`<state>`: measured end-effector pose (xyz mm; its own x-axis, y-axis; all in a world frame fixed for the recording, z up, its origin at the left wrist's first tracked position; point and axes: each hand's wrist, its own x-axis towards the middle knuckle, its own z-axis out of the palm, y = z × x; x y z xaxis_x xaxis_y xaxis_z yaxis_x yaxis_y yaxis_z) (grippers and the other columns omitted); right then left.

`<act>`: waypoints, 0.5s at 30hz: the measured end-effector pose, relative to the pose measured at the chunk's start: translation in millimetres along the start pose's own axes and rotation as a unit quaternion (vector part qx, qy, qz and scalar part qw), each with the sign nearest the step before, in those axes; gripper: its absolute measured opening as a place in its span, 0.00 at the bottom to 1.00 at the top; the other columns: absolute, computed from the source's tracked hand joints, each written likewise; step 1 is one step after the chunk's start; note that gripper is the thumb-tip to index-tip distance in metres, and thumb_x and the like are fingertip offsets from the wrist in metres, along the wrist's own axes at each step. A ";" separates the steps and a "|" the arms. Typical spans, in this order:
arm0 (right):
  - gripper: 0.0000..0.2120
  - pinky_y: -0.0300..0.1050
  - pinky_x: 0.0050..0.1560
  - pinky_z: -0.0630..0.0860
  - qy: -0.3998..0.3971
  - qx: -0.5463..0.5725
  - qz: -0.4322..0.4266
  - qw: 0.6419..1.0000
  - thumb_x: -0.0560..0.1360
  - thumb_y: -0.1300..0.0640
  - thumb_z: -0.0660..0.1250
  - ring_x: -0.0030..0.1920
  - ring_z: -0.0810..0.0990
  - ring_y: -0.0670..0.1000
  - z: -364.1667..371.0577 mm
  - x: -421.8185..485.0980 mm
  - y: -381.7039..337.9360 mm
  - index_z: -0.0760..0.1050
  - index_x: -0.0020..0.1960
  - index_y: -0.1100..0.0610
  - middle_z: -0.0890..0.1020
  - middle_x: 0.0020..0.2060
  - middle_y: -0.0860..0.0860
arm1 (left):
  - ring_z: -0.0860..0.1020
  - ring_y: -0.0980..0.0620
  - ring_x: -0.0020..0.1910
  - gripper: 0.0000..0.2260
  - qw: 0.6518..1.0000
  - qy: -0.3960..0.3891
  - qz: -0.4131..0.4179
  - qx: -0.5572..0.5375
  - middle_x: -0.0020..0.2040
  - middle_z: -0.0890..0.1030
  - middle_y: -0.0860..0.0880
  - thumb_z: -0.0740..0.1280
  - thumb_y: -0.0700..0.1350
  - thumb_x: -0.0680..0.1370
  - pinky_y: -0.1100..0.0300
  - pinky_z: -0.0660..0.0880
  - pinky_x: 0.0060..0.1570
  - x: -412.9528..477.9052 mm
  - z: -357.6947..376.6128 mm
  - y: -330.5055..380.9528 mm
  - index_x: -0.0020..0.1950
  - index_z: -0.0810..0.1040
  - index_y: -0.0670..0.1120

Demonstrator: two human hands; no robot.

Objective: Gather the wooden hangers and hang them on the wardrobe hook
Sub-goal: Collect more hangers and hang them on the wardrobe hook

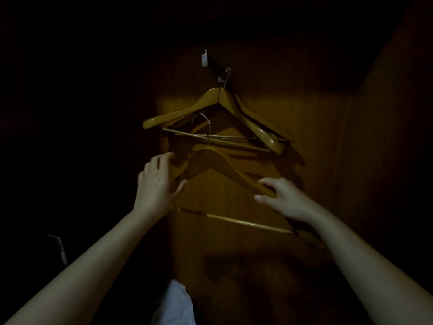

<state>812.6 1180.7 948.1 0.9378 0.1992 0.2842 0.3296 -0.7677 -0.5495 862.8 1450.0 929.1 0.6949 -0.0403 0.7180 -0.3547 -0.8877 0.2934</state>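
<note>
A wooden hanger [218, 163] with a metal hook is held up in front of the wardrobe's back wall. My left hand [159, 181] grips its left shoulder, fingers curled over the wood. My right hand [284, 197] grips its right shoulder between thumb and fingers. Its lower bar [243, 222] runs below both hands. Above, two or more wooden hangers [225, 106] hang from the wardrobe hook [225, 75], overlapping one another. The held hanger's hook [207, 127] reaches up in front of the hung hangers' bars, well below the wardrobe hook.
The wardrobe interior is dark, with a brown wood back panel [304, 113] and a side wall [386, 137] on the right. A small white fitting [205, 59] sits above left of the hook. White cloth [175, 303] shows at the bottom.
</note>
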 end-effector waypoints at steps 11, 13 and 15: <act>0.20 0.42 0.49 0.77 -0.047 0.018 0.033 0.998 0.76 0.52 0.64 0.46 0.78 0.38 -35.5 -14.8 12.6 0.67 0.67 0.51 0.77 0.54 0.49 | 0.80 0.50 0.51 0.20 0.990 -0.103 0.094 0.027 0.59 0.77 0.49 0.59 0.49 0.80 0.56 0.79 0.47 29.6 9.5 16.4 0.72 0.60 0.52; 0.27 0.53 0.62 0.74 -0.006 -0.047 0.037 0.998 0.76 0.51 0.65 0.61 0.75 0.49 -37.3 -8.9 5.7 0.59 0.72 0.44 0.74 0.64 0.51 | 0.80 0.50 0.51 0.22 0.986 -0.133 0.092 0.028 0.58 0.77 0.48 0.60 0.47 0.80 0.55 0.80 0.47 44.5 12.8 20.1 0.73 0.58 0.52; 0.35 0.59 0.67 0.68 0.035 -0.120 0.023 0.992 0.75 0.50 0.65 0.69 0.68 0.55 -37.8 1.2 -6.6 0.49 0.74 0.39 0.67 0.71 0.49 | 0.80 0.50 0.51 0.24 0.984 -0.144 0.105 0.030 0.59 0.77 0.48 0.62 0.45 0.79 0.56 0.80 0.48 59.8 15.6 25.6 0.73 0.57 0.52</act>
<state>807.4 1163.0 981.8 0.9386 0.1242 0.3219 0.2432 -0.8999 -0.3621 905.1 1417.7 969.7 0.7613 -0.3463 0.5482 -0.4776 -0.8713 0.1127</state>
